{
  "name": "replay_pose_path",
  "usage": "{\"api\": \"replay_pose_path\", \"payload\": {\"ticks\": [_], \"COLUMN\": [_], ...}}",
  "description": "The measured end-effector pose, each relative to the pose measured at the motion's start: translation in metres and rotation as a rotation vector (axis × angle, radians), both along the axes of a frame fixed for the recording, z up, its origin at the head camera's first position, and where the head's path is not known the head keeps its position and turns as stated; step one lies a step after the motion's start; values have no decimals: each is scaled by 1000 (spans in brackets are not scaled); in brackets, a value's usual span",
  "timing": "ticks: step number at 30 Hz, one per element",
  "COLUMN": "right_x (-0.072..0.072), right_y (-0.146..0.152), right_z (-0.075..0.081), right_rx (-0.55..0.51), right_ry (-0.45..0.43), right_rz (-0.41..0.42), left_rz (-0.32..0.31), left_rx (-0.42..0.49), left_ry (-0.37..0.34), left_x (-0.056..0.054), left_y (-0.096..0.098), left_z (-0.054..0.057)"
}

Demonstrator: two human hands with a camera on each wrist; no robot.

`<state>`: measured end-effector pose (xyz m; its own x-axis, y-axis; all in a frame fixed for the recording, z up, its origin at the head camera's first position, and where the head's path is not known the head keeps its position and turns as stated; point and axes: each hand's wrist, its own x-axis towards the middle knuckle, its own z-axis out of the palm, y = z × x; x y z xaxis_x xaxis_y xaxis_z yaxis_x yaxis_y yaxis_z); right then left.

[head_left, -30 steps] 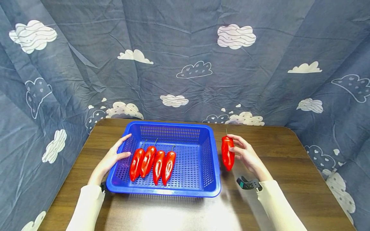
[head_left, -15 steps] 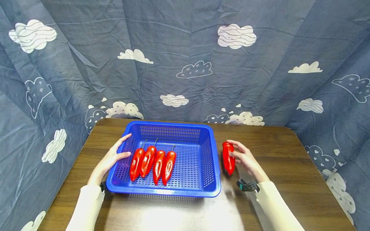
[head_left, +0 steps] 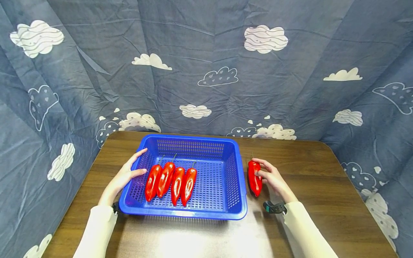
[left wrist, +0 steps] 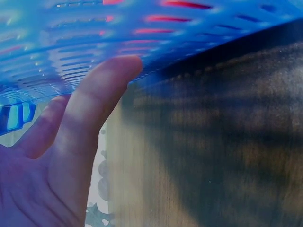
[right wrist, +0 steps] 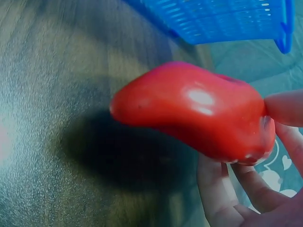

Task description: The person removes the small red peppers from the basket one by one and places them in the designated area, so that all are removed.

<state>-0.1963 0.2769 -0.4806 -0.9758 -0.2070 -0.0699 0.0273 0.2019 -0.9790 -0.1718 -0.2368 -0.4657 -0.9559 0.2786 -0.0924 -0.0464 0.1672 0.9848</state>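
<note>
On the desk (head_left: 309, 168), to the right of the blue basket (head_left: 184, 214), a single red pepper (head_left: 255, 179) is held outside the rim, with its thin stem (head_left: 252, 155) directed away from the person and its tapered tip toward the near edge. It is pinched near the broad end between the thumb and fingers of the right hand (head_left: 274, 181); whether its underside touches the desk cannot be told. The fingers of the left hand (head_left: 126, 176) are spread against the basket's left side. Inside the basket, four similar peppers (head_left: 166, 179) are laid side by side, left of centre.

From the taut, glossy skin, a light and fairly stiff body may be inferred, firm enough for a moderate pinch but apt to slip if held loosely. The broad shoulder below the stem is judged the best place for the grip, since the thumb and fingers can be set opposite each other there. The narrow tip would offer poor purchase, and the stem appears too slender to be trusted.
</note>
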Motion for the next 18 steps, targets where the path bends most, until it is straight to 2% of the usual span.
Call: {"api": "replay_pose_path", "payload": {"ticks": [8,18], "right_x": [-2,-3], "right_y": [-4,-4], "right_z": [-1,-4], "right_rx": [65,121], "right_ry": [-9,-37], "right_rz": [-39,-37], "left_rz": [-2,-4], "left_rx": [29,35], "left_ry": [-15,-12], "left_x": [-1,-1], "left_y": [0,0], "left_z": [0,-1]}}
